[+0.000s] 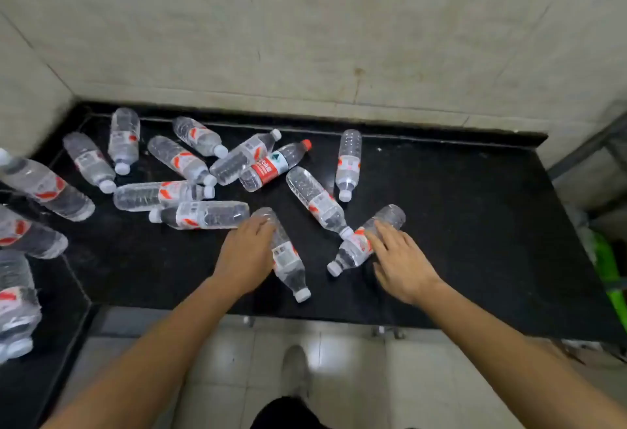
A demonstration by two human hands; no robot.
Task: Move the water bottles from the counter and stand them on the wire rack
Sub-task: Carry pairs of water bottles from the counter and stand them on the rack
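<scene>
Several clear water bottles with white caps lie on their sides on a black counter (458, 225). My left hand (246, 259) is wrapped over one lying bottle (288, 262), whose cap points toward me. My right hand (400, 262) rests with spread fingers on another lying bottle (356, 248), cap toward the counter's front edge. A bottle with a red label and red cap (271, 165) lies in the middle of the heap. A metal frame (590, 146), perhaps the wire rack, shows only partly at the right edge.
More bottles (44, 187) lie on the counter's left wing, along the left edge of the view. A tiled wall (305, 38) backs the counter. A green object (607, 265) sits at the right. Below the counter's front edge are floor tiles and my shoe (295, 364).
</scene>
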